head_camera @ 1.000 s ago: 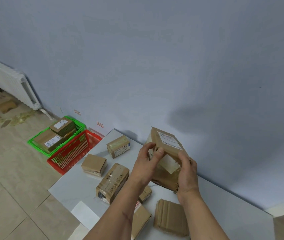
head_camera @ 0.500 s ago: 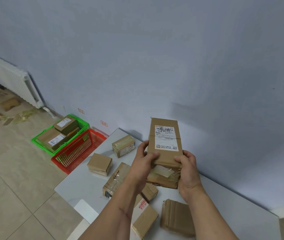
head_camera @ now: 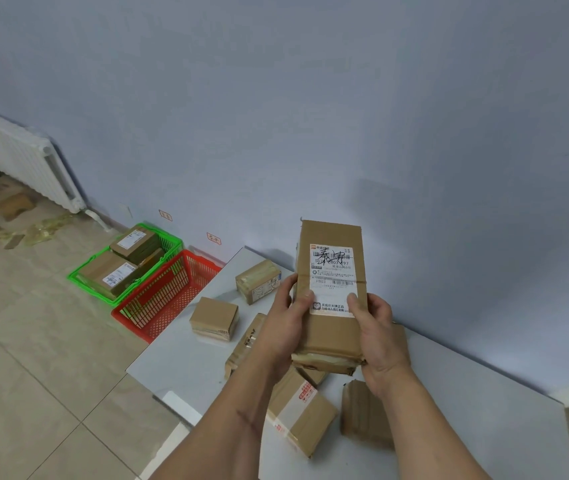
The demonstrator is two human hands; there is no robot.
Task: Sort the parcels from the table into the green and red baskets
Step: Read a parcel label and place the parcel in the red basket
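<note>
Above the table (head_camera: 186,362), the left hand (head_camera: 285,327) and right hand (head_camera: 378,336) clasp an upright parcel (head_camera: 330,327), label facing the camera (being read, likely). Next: choosing the green basket (head_camera: 96,291) or red basket (head_camera: 130,315).

A white counter (head_camera: 186,362) stands against the wall, with brown cardboard parcels on it: one at the far edge (head_camera: 258,281), one just nearer (head_camera: 214,318), a taped one (head_camera: 299,414) and a plain one (head_camera: 366,412) near the front. On the tiled floor (head_camera: 33,358) sit a green basket (head_camera: 85,282) (two labelled parcels inside) and a red basket (head_camera: 165,299), touching.
</note>
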